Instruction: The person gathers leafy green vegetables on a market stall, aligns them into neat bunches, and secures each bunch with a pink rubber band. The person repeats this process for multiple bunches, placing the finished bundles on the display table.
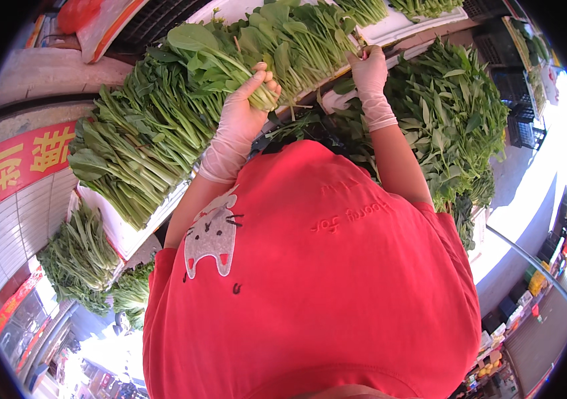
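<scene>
My left hand point(247, 102), in a thin whitish glove, is closed around the stems of a small bunch of leafy greens point(208, 57). The bunch's broad leaves point to the upper left, and its cut ends stick out below my fingers. Beneath it lies a long row of similar stemmed greens point(158, 114). My right hand point(369, 72), gloved too, is at the right end of the paler-stemmed greens point(298, 55). Its fingertips are bent together by the stem ends; whether they pinch anything is unclear.
A large heap of narrow-leaved greens point(448, 114) spreads out to the right. White foam trays point(413, 30) with more greens stand at the back. At lower left are another foam tray point(108, 224) and leafy bundles point(84, 249). A red plastic bag point(78, 15) lies top left.
</scene>
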The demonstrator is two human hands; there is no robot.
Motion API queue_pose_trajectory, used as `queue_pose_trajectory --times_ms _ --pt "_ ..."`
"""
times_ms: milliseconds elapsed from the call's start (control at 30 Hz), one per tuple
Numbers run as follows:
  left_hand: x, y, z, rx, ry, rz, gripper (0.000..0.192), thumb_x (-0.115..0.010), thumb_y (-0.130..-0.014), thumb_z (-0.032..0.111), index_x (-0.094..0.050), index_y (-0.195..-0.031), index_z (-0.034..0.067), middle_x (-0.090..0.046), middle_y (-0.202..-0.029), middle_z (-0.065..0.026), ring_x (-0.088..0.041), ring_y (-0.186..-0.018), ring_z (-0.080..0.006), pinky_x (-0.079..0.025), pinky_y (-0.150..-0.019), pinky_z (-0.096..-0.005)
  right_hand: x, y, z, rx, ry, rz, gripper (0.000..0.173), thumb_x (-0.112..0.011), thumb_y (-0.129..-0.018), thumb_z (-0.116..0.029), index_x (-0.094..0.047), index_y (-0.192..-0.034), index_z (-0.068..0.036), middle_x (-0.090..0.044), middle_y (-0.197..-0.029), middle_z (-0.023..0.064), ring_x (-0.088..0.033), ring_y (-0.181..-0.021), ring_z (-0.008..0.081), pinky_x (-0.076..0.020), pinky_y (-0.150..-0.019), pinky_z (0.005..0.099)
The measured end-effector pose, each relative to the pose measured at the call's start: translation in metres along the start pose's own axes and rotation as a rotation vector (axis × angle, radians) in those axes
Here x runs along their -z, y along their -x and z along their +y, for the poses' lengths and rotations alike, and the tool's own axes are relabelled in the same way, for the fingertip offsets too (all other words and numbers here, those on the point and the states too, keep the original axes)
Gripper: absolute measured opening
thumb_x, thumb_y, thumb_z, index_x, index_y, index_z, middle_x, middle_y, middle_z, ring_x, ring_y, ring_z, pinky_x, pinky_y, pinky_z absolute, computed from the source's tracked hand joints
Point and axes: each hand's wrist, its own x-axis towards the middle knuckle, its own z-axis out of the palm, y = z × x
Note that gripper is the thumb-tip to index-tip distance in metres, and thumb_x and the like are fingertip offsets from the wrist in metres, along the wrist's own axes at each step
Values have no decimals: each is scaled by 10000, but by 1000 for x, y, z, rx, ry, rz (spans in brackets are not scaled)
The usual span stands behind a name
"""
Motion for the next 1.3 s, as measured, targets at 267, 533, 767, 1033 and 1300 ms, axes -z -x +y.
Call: queue_pose_trajectory --times_ms 267,533,767,1033,1300 --pt "3 4 -1 10 9 29 227 -591 -867 69 -576 -1090 31 -607 -869 -31 -579 -784 -166 -454 -880 -350 -11 15 29 -102 -182 -113 324 -764 -682 -256 -626 -831 -4 -573 -700 82 -521 -624 208 -458 -640 310" --pt "-1 9 -4 15 -7 51 219 -574 -885 79 -571 -1099 36 -581 -853 -31 -565 -767 -165 -456 -856 -348 -8 16 5 -396 -568 -543 169 -673 -809 -141 -646 -871 14 -586 -684 6 -515 -579 106 -405 -529 238" --pt "-16 6 -11 -27 -149 40 238 -589 -884 101 -563 -1108 24 -609 -934 -70 -576 -808 -166 -466 -834 -344 43 34 -66 -348 -1159 -817 115 -635 -841 -119 -661 -881 -15 -618 -703 16 -508 -552 68 -369 -500 192" --pt "-32 -6 -7 -125 -334 22 278 -635 -842 69 -572 -1105 2 -615 -925 -64 -580 -774 -182 -500 -706 -320 47 67 -97 -377 -953 -848 128 -624 -854 -149 -649 -893 -29 -622 -717 -8 -495 -587 45 -369 -535 180" --pt "-39 -2 3 -79 -257 58 223 -639 -842 103 -578 -1037 11 -624 -895 -85 -580 -743 -201 -499 -687 -332 47 77 -94 -18 -747 -709 398 -601 -893 -275 -555 -1154 22 -596 -882 32 -511 -741 92 -416 -698 220"
